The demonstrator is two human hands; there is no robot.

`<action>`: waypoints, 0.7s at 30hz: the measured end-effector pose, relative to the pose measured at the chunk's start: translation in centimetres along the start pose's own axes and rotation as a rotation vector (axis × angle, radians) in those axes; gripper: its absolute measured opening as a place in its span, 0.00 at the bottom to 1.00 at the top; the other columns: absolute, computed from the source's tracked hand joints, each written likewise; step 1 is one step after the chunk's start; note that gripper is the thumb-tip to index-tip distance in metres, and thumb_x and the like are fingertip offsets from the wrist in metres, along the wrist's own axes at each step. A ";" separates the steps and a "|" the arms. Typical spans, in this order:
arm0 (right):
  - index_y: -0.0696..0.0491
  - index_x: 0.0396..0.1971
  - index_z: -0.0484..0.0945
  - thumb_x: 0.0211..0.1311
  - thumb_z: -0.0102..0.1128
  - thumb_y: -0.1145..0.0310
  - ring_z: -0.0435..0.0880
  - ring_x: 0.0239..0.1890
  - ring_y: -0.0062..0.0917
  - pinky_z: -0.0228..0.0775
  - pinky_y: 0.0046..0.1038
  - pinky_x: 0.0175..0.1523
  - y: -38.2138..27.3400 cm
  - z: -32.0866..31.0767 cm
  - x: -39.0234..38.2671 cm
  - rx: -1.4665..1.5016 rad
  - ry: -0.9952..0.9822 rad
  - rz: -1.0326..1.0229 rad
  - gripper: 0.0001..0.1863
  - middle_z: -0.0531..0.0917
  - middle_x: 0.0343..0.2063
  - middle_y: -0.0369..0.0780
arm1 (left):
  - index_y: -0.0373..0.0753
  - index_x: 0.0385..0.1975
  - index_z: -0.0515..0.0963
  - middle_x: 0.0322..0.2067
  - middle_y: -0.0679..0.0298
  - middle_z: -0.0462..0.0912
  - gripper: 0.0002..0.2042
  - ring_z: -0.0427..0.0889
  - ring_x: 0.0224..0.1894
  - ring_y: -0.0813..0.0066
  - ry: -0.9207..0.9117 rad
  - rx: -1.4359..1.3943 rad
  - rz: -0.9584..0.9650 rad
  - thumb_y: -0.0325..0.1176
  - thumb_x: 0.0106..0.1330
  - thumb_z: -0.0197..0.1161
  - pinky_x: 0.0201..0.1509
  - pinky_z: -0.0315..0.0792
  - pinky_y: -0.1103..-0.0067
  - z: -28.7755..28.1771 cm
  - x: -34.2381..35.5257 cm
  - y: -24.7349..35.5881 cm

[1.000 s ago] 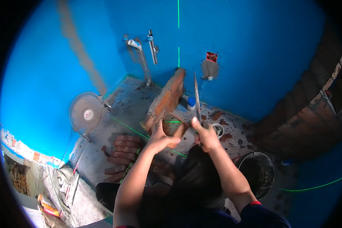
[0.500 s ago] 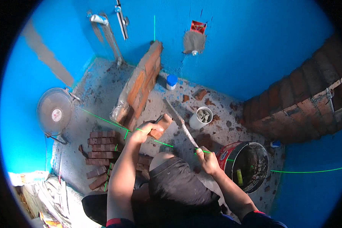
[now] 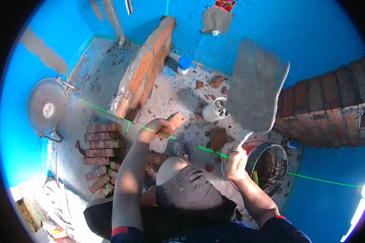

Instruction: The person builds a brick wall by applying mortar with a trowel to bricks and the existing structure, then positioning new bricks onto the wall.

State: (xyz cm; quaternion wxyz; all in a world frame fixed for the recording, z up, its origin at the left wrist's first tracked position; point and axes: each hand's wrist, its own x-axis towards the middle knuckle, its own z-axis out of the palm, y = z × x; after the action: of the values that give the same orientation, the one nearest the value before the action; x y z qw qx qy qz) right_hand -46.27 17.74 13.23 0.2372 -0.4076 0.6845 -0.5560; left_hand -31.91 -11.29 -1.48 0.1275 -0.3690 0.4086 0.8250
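Note:
My left hand (image 3: 157, 128) is closed round a reddish-orange brick (image 3: 175, 123), held above the floor near the end of a low brick wall (image 3: 144, 73). In my right hand (image 3: 235, 163) is the handle of a bricklaying trowel (image 3: 257, 87). Its broad, squarish grey blade is turned flat to view, slightly blurred, and covers part of the blue wall and floor. Below my right hand stands a mortar-smeared bucket (image 3: 286, 170) with something yellow inside; my wrist hides part of its rim. The fingertips of my left hand are partly hidden by the brick.
Stacked bricks (image 3: 103, 139) lie left of my left forearm. A round fan (image 3: 48, 107) stands at the far left. A white tub (image 3: 215, 111) of rubble, a blue-lidded jar (image 3: 184, 65) and a loose brick (image 3: 218, 139) sit ahead. Another brick structure (image 3: 324, 105) rises at right.
The trowel has swung up and right, its blade turning from edge-on to flat. My right hand has shifted slightly right. My left hand still holds the brick, and the whole view has tilted.

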 end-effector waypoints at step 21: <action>0.61 0.36 0.80 0.54 0.66 0.41 0.73 0.30 0.19 0.69 0.26 0.37 5.7 3.7 3.6 0.135 -0.041 0.541 0.32 0.79 0.26 0.36 | 0.33 0.65 0.49 0.55 0.41 0.62 0.54 0.61 0.58 0.39 0.406 1.145 0.753 0.35 0.33 0.75 0.63 0.60 0.55 9.2 -3.8 1.5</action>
State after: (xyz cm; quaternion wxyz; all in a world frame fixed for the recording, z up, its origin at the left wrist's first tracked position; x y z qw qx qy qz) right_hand -47.09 12.99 7.21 0.4174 -0.2043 0.7249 -0.5085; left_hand -34.65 -4.81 5.71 -0.0709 -0.2245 0.8928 0.3839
